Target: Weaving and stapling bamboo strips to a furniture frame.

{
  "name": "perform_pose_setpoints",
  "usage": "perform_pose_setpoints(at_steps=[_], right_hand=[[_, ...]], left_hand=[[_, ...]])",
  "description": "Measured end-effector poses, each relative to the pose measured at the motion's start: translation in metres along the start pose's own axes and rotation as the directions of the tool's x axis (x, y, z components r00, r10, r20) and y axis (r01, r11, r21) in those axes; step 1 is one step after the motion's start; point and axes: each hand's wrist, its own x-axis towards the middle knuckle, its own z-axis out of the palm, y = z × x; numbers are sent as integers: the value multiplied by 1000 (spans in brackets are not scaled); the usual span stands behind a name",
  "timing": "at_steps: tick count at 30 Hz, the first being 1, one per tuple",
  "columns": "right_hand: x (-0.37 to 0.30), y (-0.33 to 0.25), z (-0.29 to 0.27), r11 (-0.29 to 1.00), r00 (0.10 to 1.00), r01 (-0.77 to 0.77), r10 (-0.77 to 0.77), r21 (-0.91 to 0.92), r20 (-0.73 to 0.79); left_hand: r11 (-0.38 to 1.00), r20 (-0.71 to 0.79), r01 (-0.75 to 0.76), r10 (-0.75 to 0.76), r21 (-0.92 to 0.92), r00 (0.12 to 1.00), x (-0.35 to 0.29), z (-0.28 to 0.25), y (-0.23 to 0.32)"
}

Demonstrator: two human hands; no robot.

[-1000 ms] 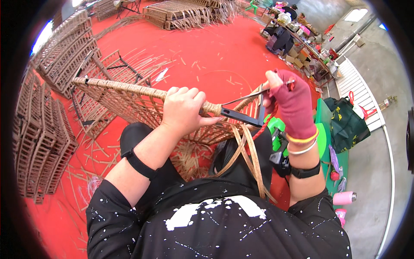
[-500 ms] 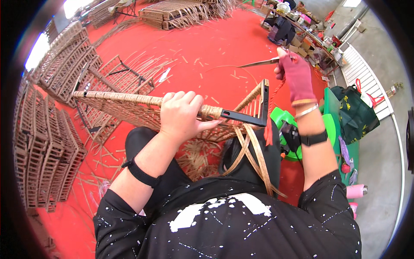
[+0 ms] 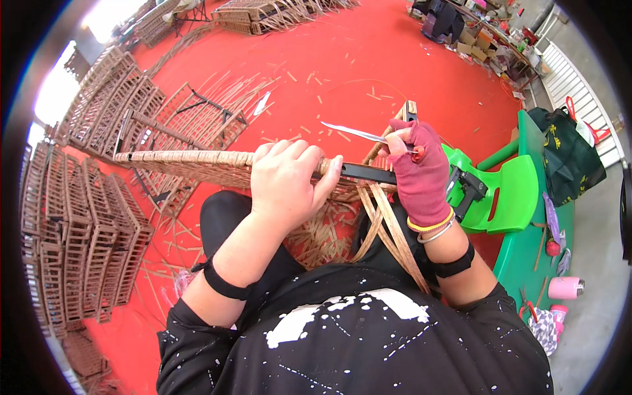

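My left hand point(image 3: 288, 181) is closed over the wrapped rim of a woven rattan panel point(image 3: 197, 160) resting across my lap, its thumb along the rim. The panel has a black metal bar point(image 3: 368, 172) at its right end, where the wrapping stops. My right hand point(image 3: 424, 174), in a dark red fingerless glove, is closed on a pair of scissors point(image 3: 355, 133) with the blades pointing left above the bar. Their handles are mostly hidden in the glove. Flat rattan strips point(image 3: 398, 240) hang crossed below the bar. A thin strand point(image 3: 375, 81) curves beyond the panel.
Stacked woven panels point(image 3: 79, 230) stand on the left, and another panel point(image 3: 197, 122) with loose strips lies on the red floor point(image 3: 309, 52). To the right are a green chair point(image 3: 510, 197) with a black tool point(image 3: 471, 191), a green bench point(image 3: 526, 257) and a pink bottle point(image 3: 565, 288).
My right hand has come down and left with the scissors, from out over the floor to beside the panel's black bar. My left hand keeps its hold; its thumb has lifted onto the rim.
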Motion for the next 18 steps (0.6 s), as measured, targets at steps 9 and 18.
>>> perform_pose_setpoints(at_steps=[9,18], right_hand=[[-2,-14,-8,946,969,245,-236,-213,69],[-2,-17,-8,949,973,228,-217,-218,73]], left_hand=[[999,-6,36,-37,-31,999,-8,0,6],[998,-24,55,-55,-25,998,-8,4,7]])
